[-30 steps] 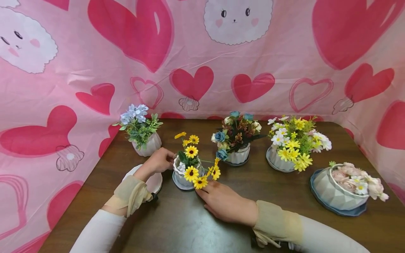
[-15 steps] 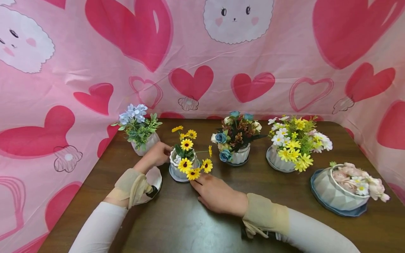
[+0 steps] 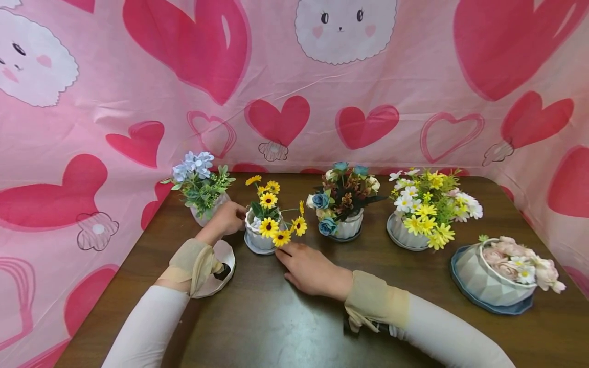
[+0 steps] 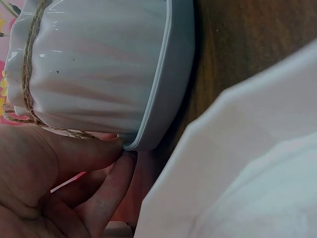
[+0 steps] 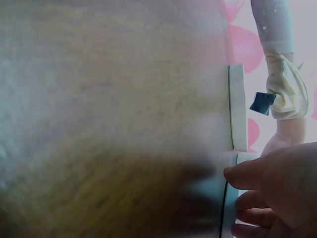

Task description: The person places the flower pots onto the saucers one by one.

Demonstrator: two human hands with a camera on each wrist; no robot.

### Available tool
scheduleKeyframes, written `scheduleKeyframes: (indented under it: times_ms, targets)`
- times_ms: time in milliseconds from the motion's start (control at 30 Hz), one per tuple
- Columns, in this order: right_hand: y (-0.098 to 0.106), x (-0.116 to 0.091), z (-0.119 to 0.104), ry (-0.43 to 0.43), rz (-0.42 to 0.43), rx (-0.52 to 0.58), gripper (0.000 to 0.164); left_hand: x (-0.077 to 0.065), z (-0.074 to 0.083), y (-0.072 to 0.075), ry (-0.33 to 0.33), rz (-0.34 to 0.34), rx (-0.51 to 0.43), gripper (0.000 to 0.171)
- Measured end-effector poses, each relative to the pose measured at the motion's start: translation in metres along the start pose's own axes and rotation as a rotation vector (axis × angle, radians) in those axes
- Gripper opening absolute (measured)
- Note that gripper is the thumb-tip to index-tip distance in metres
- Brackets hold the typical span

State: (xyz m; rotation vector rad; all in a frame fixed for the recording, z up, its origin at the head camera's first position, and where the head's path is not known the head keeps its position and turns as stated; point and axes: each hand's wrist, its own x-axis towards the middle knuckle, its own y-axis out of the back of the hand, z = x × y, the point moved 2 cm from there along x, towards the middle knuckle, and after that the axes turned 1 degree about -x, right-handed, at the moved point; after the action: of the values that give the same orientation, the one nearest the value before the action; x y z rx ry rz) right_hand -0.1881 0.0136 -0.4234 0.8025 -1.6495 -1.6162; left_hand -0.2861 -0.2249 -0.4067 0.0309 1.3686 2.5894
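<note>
A fluted white pot [image 3: 255, 236] with yellow sunflower-like flowers [image 3: 268, 200] stands on a pale grey-blue saucer [image 3: 257, 249], left of the table's middle. At its left side is my left hand [image 3: 226, 219]; the left wrist view shows its thumb and a finger pinching the saucer's rim [image 4: 163, 104]. Twine [image 4: 30, 59] circles the pot there. My right hand [image 3: 317, 271] is at the saucer's near right edge, and in the right wrist view its thumb [image 5: 242, 173] and fingers grip that edge. Flowers hide part of the pot's front.
An angular whitish dish [image 3: 227, 255] lies under my left wrist. Behind my left hand stands a blue-flower pot [image 3: 202, 217]. To the right are pots with blue roses [image 3: 347, 227], yellow and white daisies [image 3: 407, 235], and pink flowers [image 3: 497, 271]. A pink heart-print cloth [image 3: 322, 82] hangs behind.
The sunflower pot and its saucer have slid away from me and slightly left, both hands moving along with them. More of the whitish dish shows beneath my left wrist.
</note>
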Motion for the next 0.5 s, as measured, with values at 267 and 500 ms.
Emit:
scheduleKeyframes:
  times_ms: [267,500]
  targets:
    - [0.000,0.005,0.008,-0.031,0.018,0.050,0.052,0.008,-0.004,0.000,0.035,0.020,-0.012,0.017]
    - [-0.002,0.010,0.016,-0.053,0.021,0.074,0.052,0.014,-0.004,-0.001,0.029,0.055,-0.002,0.013]
